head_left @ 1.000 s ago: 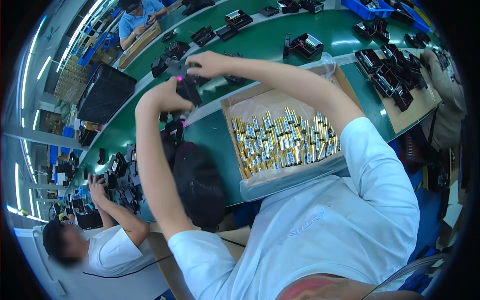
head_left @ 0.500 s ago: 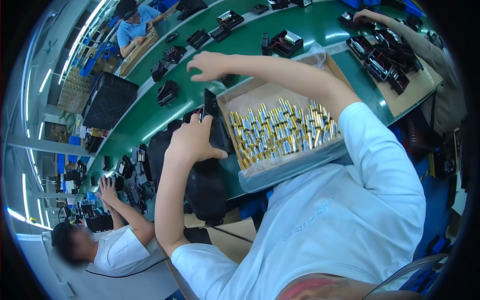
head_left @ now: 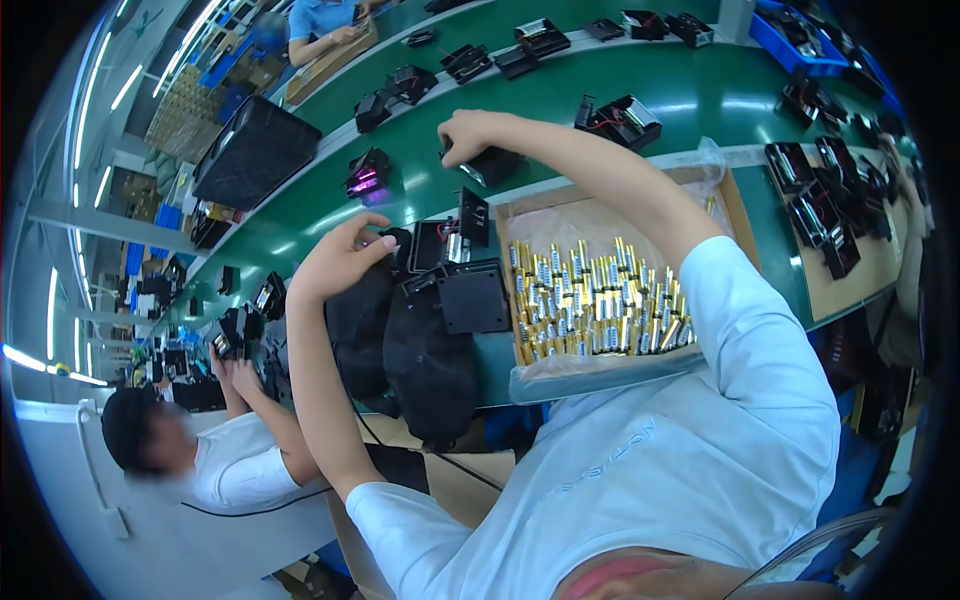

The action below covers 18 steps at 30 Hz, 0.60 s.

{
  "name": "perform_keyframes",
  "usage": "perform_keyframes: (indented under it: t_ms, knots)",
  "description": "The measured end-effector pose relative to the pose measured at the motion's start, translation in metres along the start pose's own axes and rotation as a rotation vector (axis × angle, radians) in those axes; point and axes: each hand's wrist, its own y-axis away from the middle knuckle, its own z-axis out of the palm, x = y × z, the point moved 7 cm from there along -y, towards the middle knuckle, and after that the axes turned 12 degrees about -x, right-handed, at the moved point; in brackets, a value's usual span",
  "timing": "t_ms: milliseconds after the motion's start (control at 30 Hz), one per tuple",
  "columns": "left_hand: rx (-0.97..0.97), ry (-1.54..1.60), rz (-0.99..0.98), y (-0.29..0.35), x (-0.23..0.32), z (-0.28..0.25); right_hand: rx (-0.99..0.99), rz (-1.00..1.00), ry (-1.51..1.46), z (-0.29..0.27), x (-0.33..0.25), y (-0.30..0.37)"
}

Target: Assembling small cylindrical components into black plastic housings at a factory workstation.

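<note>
Green tabletop [head_left: 690, 92] curves across the frame, black battery casings scattered over it. Left hand [head_left: 342, 258], left of centre: fingers apart, thumb and forefinger spread, right beside the left end of an open black casing [head_left: 430, 245]; contact unclear. That casing sits near mid-frame, flap [head_left: 473, 218] standing up on its right, some silver inside. Square black panel [head_left: 475, 297] just below it; can't tell if the two are joined. Right hand [head_left: 476, 133], upper middle: fingers bent over the left end of a dark casing [head_left: 492, 166]; can't tell if they are clamped on it or only touching, tips partly hidden.

Between the hands, farther up the tabletop, a small casing [head_left: 366, 180] with a pink-purple glow. Casing with red wires [head_left: 630, 122] lies upper middle, right of the right hand. Cardboard box [head_left: 745, 215], centre right, clear plastic liner hanging over its near edge, gold-and-silver batteries [head_left: 600, 300] packed inside, most upright. Black bag [head_left: 430, 355] left of the box, below the panel.

Right of frame: cardboard sheet [head_left: 850, 292] under a pile of black casings [head_left: 825, 215]. Blue bin [head_left: 825, 68] upper right. Big black case [head_left: 258, 150] upper left. Co-worker in white shirt [head_left: 240, 465], lower left, both hands raised at a black unit; another in blue [head_left: 320, 18] at the top.
</note>
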Motion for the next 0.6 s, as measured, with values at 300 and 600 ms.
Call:
perform_keyframes:
  t_ms: [300,600]
  knots:
    - [0.428,-0.017,-0.141,0.001,-0.066,-0.060,0.363,-0.761,-0.109,-0.046,-0.147,0.056]
    - [0.197,-0.191,0.341,-0.141,0.103,-0.053,0.249,-1.054,0.092,0.023,-0.194,0.084]
